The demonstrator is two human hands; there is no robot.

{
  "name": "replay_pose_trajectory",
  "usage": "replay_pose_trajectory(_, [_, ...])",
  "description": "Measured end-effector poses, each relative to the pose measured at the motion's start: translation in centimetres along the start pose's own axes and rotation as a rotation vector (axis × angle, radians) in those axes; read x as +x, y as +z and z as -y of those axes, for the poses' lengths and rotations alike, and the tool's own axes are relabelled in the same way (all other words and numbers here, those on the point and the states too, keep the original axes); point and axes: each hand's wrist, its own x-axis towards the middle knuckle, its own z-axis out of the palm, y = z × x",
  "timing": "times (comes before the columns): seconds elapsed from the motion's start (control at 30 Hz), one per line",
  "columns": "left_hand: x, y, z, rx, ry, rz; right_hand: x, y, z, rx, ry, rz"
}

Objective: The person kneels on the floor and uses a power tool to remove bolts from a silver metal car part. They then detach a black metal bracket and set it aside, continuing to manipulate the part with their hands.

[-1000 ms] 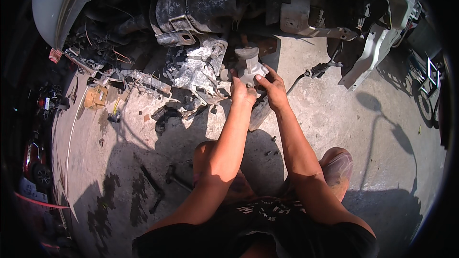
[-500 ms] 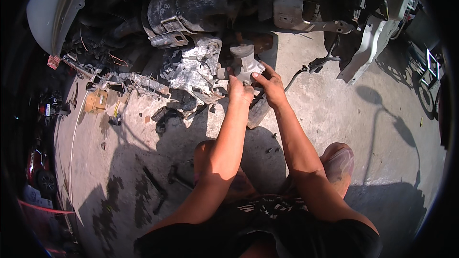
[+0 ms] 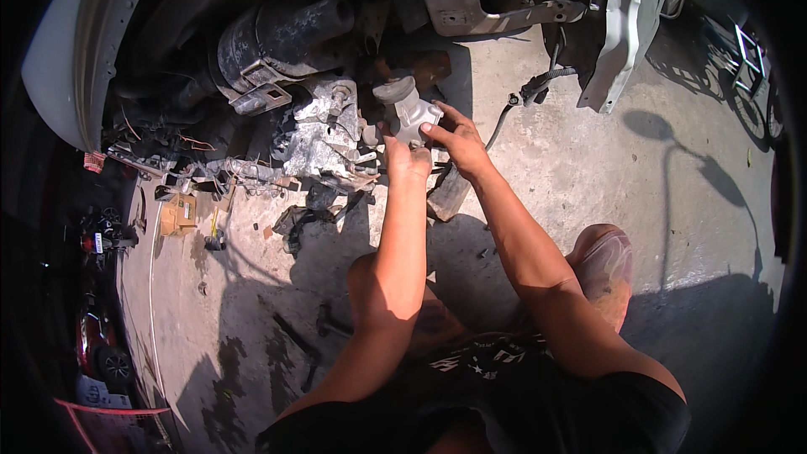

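A light grey cast-metal housing (image 3: pixel 409 115) with a round flanged top leans slightly left, under the raised vehicle's dark underside. My left hand (image 3: pixel 407 160) is closed about its lower left side, the fingers partly hidden behind it. My right hand (image 3: pixel 456 139) grips its right side, with the thumb in front and the fingers curled behind. Just left of the housing is a scuffed silvery metal bracket assembly (image 3: pixel 315 136). Below my hands, a wooden block (image 3: pixel 450 194) lies on the concrete.
Above the bracket hangs a dark cylindrical part (image 3: pixel 290 44). A white metal panel (image 3: pixel 620 46) and a black cable (image 3: pixel 502 128) are at the right. To the left are a cardboard box (image 3: pixel 178 214) and a red car (image 3: pixel 97 340). A dark bar-shaped tool (image 3: pixel 296 338) lies near my left knee.
The view has turned, so the vehicle parts sit farther left and higher. Both hands stay on the housing, which now leans a little more to the left.
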Motion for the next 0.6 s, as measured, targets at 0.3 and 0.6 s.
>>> replay_pose_trajectory(0.3, [0.23,-0.09,0.01,0.040,-0.006,-0.002,-0.03,0.07,0.26,-0.028,0.004,-0.006])
replay_pose_trajectory(0.6, [0.07,-0.16,0.09,0.035,-0.007,0.012,-0.30,0.27,0.53,0.014,0.011,-0.013])
